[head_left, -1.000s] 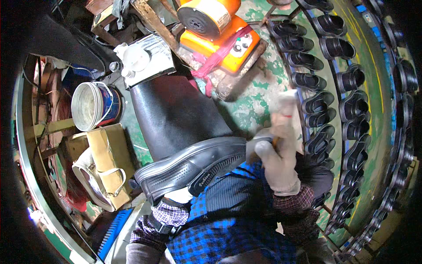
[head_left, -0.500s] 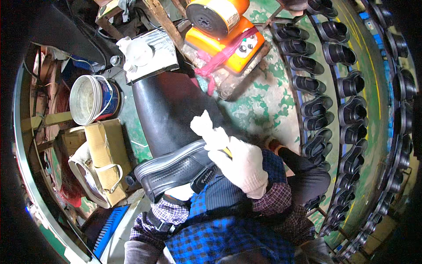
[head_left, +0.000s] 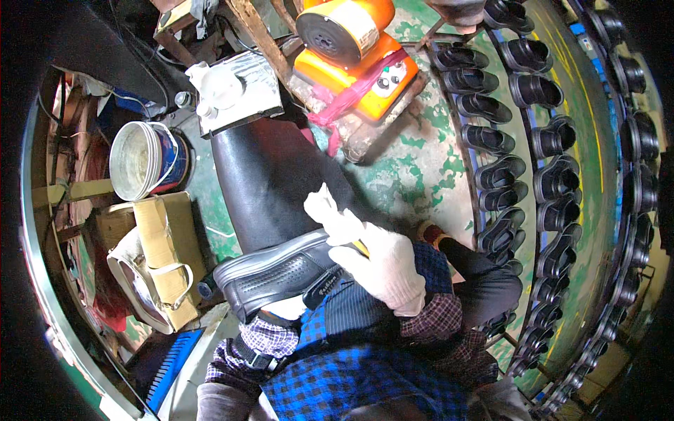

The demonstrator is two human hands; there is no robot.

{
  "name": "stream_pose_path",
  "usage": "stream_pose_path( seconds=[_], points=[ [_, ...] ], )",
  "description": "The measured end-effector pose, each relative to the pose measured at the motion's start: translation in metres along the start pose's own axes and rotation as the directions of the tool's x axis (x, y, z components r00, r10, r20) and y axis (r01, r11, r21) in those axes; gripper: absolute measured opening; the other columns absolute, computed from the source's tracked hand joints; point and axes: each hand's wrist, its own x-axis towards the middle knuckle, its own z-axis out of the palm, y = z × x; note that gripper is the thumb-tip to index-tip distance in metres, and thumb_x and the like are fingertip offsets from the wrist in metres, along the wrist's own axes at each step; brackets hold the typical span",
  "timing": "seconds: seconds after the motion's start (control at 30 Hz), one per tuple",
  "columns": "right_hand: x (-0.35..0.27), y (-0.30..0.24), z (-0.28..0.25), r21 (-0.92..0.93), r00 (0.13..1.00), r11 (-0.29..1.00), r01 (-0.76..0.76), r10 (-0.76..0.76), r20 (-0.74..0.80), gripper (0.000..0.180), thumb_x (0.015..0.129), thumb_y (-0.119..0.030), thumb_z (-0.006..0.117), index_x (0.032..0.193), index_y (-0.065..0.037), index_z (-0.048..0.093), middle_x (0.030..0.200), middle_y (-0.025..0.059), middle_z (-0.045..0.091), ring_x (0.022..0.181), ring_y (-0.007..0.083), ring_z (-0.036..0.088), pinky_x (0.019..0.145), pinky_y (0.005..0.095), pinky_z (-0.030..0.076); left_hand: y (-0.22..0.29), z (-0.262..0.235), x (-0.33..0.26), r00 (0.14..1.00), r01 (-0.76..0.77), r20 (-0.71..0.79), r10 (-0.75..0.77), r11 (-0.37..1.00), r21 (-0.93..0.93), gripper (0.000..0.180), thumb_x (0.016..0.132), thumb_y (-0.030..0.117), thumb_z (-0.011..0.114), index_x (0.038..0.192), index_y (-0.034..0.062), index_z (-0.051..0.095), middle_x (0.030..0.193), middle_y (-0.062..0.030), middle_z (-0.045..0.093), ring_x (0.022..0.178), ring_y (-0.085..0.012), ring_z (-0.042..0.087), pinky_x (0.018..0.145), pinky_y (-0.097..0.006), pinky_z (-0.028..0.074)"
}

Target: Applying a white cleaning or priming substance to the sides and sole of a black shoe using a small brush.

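A black slip-on shoe (head_left: 281,270) with a perforated side and a thick sole lies across my lap, toe to the left. My left hand (head_left: 288,307), in a white glove, is at the near side of the shoe and holds it; the fingers are hidden behind it. My right hand (head_left: 386,270), also in a white glove, is closed around a bunched white cloth (head_left: 333,217). A bit of a yellow stick-like thing (head_left: 360,248) shows under its fingers. The cloth's loose end points up and left, over the far end of the shoe.
Ahead is a black padded bench (head_left: 270,182), with a white bottle (head_left: 217,88) on a board beyond it. An orange machine (head_left: 358,77) stands ahead. Racks of black shoes (head_left: 554,137) line the right. At left are a bucket (head_left: 131,163) and a cardboard box (head_left: 168,238).
The view has shifted slightly. The cloth's tip has turned a little and looks more pointed. My right hand keeps its hold, and the shoe stays nearly in place.
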Motion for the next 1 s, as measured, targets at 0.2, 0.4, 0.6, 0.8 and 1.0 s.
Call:
stream_pose_path(
  seconds=[0.2, 0.4, 0.6, 0.8, 1.0],
  points=[
    [-0.01, 0.01, -0.013, 0.214, 0.964, 0.944, -0.251, 0.224, 0.143, 0.032, 0.083, -0.03, 0.077, 0.106, -0.009, 0.071, 0.091, 0.0173, 0.072, 0.078, 0.0337, 0.071, 0.069, 0.0395, 0.055, 0.016, 0.019, -0.003, 0.998, -0.053, 0.029, 0.049, 0.986, 0.158, 0.043, 0.1, 0.017, 0.056, 0.14, 0.0026, 0.05, 0.14, -0.0174, 0.055, 0.128, -0.0284, 0.054, 0.11, -0.042, 0.043],
    [-0.008, 0.0, -0.013, 0.264, 0.992, 0.956, -0.127, 0.128, 0.011, 0.025, 0.082, -0.023, 0.078, 0.097, -0.005, 0.069, 0.083, 0.0182, 0.069, 0.073, 0.034, 0.07, 0.065, 0.0392, 0.054, 0.01, 0.019, -0.008, 0.994, -0.105, 0.041, 0.096, 0.886, 0.452, 0.039, 0.104, 0.017, 0.047, 0.14, 0.0016, 0.05, 0.141, -0.0182, 0.054, 0.128, -0.0295, 0.054, 0.111, -0.043, 0.043],
    [-0.017, 0.02, -0.006, 0.095, 0.999, 0.995, 0.016, -0.013, -0.034, 0.028, 0.081, -0.03, 0.079, 0.093, -0.007, 0.069, 0.076, 0.0161, 0.068, 0.067, 0.0341, 0.068, 0.059, 0.0411, 0.054, 0.0, 0.008, -0.007, 0.998, -0.042, 0.054, 0.036, 0.993, 0.107, 0.045, 0.105, 0.022, 0.045, 0.145, 0.0013, 0.043, 0.146, -0.0195, 0.048, 0.133, -0.0304, 0.05, 0.114, -0.044, 0.04],
    [-0.018, 0.015, -0.009, 0.267, 0.997, 0.962, -0.058, 0.069, -0.033, 0.029, 0.082, -0.031, 0.078, 0.097, -0.008, 0.07, 0.079, 0.0163, 0.07, 0.07, 0.0336, 0.07, 0.063, 0.0402, 0.055, -0.009, 0.0, -0.008, 0.998, -0.036, 0.061, 0.023, 0.974, 0.226, 0.045, 0.104, 0.022, 0.048, 0.144, 0.0007, 0.044, 0.145, -0.0196, 0.049, 0.132, -0.0299, 0.05, 0.113, -0.044, 0.041],
    [-0.02, 0.024, -0.007, 0.124, 0.997, 0.989, -0.078, 0.078, 0.004, 0.028, 0.081, -0.032, 0.078, 0.094, -0.009, 0.07, 0.076, 0.016, 0.069, 0.067, 0.0344, 0.069, 0.06, 0.0412, 0.054, 0.014, 0.012, -0.006, 0.997, -0.013, 0.078, 0.004, 0.993, 0.121, 0.046, 0.103, 0.023, 0.051, 0.143, 0.0004, 0.046, 0.143, -0.0203, 0.052, 0.13, -0.0307, 0.053, 0.11, -0.044, 0.044]
  ],
)
